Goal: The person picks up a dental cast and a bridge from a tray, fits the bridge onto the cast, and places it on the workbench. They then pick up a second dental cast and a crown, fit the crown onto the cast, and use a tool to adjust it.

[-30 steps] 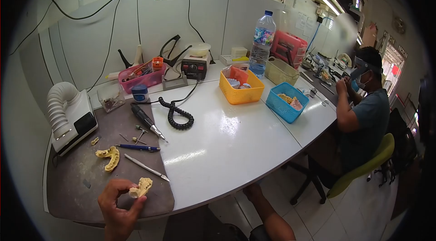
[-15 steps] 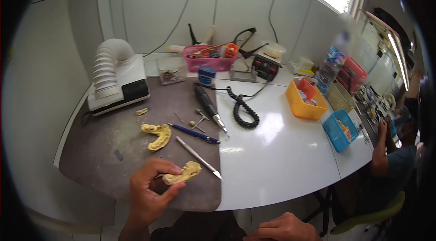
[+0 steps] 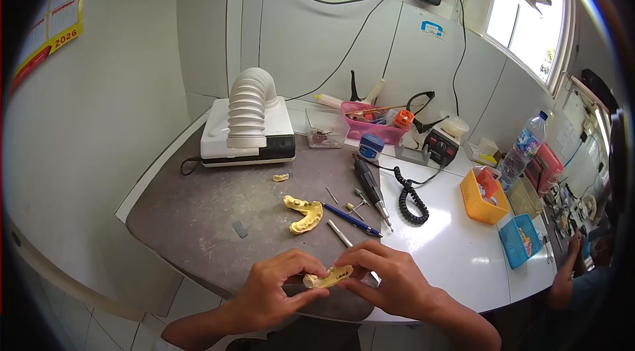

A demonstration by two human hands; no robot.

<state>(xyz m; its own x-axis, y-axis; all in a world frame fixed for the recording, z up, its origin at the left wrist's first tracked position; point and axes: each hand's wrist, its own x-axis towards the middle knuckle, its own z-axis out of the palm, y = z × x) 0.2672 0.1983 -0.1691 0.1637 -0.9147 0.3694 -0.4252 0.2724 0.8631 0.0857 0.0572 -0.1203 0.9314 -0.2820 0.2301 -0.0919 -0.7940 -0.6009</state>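
A yellow dental cast (image 3: 329, 277) with dark writing on its side is held above the front edge of the brown mat. My left hand (image 3: 278, 283) pinches its left end between thumb and fingers. Its right end is in the closed fingers of my right hand (image 3: 390, 280). Beyond them a horseshoe-shaped yellow cast (image 3: 304, 215) lies on the mat, with a blue pen (image 3: 354, 220) beside it. A silver knife (image 3: 339, 233) lies partly hidden behind my right hand. A small yellow piece (image 3: 281, 177) rests farther back.
A white hose unit (image 3: 248, 123) stands at the back left. A black handpiece (image 3: 372, 189) with coiled cord (image 3: 411, 209) lies right of the pen. Pink (image 3: 370, 129), orange (image 3: 473, 195) and blue baskets (image 3: 512, 245) stand behind and right, near a bottle (image 3: 522, 152). A person's arm (image 3: 567, 278) shows far right.
My right hand has come up from the front edge and taken hold of the cast that my left hand holds. The view has shifted, so the table things appear lower and farther right.
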